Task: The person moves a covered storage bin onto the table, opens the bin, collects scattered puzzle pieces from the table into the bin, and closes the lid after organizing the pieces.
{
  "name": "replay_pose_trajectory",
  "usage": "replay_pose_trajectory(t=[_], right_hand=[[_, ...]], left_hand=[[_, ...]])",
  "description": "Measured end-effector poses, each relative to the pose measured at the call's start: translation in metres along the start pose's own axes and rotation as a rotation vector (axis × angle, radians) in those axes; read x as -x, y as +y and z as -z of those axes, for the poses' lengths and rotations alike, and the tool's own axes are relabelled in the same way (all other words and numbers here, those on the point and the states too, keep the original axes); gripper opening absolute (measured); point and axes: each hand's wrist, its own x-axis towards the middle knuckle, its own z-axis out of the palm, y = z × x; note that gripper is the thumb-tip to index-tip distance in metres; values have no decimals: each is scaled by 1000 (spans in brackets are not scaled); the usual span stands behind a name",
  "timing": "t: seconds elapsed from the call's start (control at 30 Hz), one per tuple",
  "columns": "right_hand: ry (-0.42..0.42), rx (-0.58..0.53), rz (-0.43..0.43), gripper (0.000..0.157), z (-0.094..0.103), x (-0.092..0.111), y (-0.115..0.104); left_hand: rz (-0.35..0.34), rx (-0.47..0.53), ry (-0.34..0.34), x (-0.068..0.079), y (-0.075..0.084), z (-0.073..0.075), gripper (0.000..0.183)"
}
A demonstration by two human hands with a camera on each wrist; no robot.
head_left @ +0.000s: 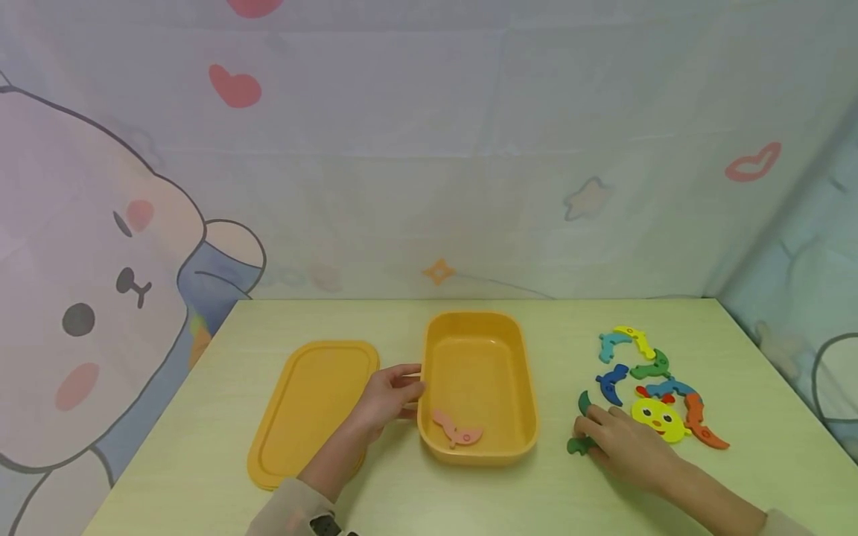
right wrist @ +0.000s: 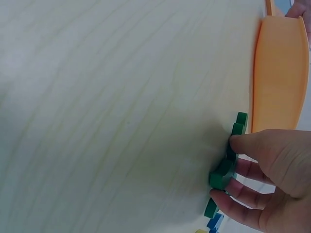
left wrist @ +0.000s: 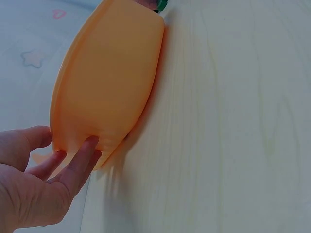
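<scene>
My left hand (head_left: 389, 398) rests its extended fingers against the left outer wall of an orange plastic tub (head_left: 477, 451). Low inside the tub lies a pink curved puzzle piece (head_left: 464, 436). Over on the right, my right hand (head_left: 623, 445) pinches a dark green curved piece (right wrist: 222, 174) between thumb and fingers, close over the table; its two ends stick out past the fingers. Just beyond that hand is a yellow smiling head piece (head_left: 660, 420) with red tips, beside a dark blue piece (head_left: 611, 384).
An orange lid (head_left: 308, 402) lies flat left of the tub, partly behind the left forearm. Near the head piece are a green piece (head_left: 653, 365), a yellow piece (head_left: 638, 341), a light blue piece (head_left: 612, 346) and orange-red pieces (head_left: 700, 424). A printed cloth (head_left: 375, 186) hangs behind the table.
</scene>
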Motion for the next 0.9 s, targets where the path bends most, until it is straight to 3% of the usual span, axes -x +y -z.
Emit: replay_pose_trajectory(t=[0.27,0.63,0.9], right_hand=[[-1,12,32,24,6,-6,3],[106,89,122,25,19,-16,7],[106,123,104,25,29,-24,7]], left_hand=[[0,-4,-2,3,3,0,44],[2,-11,2,0,0,0,44],[2,-7,4,0,-1,0,44]])
